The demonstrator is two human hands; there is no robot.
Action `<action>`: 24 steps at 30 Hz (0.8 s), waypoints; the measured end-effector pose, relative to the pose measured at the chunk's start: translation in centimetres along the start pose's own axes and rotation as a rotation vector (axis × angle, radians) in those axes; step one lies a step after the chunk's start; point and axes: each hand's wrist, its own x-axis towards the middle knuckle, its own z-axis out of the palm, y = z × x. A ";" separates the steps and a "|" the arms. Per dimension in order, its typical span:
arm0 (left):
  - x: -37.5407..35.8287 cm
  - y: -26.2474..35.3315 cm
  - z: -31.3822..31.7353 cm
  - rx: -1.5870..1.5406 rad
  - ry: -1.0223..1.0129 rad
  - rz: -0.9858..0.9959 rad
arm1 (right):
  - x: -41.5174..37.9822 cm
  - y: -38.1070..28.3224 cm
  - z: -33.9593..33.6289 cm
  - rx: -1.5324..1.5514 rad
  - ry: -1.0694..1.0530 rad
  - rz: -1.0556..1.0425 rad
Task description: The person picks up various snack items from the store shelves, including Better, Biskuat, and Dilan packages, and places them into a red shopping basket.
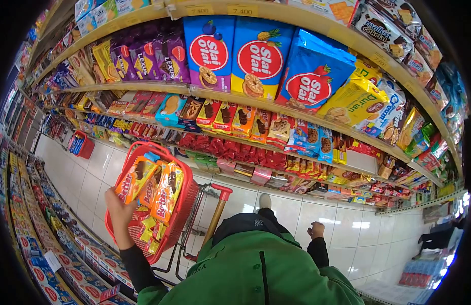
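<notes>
My left hand (119, 207) is at the near left side of a red plastic shopping basket (187, 213), its fingers closed on the lower corner of an orange Better biscuit pack (137, 178). Part of the grip is hidden behind the hand. More Better packs (167, 193) lean upright in the basket beside it. Small yellow-wrapped sweets (153, 231) lie at the basket's bottom. My right hand (315, 231) hangs at my right side over the floor, fingers curled in, with nothing visible in it.
The basket sits on a metal cart with a red-ended handle (216, 211) close before me. Curved snack shelves (215, 95) run across the front, bearing blue Slai O'lai packs (209, 53). Boxed goods (37, 254) line the left. Another red basket (82, 145) stands farther down the tiled aisle.
</notes>
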 end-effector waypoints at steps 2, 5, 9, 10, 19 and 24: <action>0.0 0.9 -1.9 -0.151 -0.003 -0.021 | 1.1 -1.4 1.0 0.030 -0.098 -0.046; -0.3 4.1 -4.6 -0.500 -0.054 -0.126 | -4.8 -9.1 5.8 0.000 -0.225 -0.097; -0.6 10.2 -5.3 -0.818 -0.286 -0.221 | -11.9 -17.7 12.2 -0.135 -0.730 -0.239; -0.7 8.9 -4.2 -0.586 -0.317 -0.098 | -13.2 -19.0 13.6 -0.120 -0.865 -0.279; -2.0 13.0 0.0 -0.663 -0.690 0.107 | -29.1 -24.1 18.4 0.057 -1.586 -0.282; -2.6 12.0 1.3 -0.633 -0.746 0.291 | -29.8 -22.5 18.2 0.049 -1.590 -0.259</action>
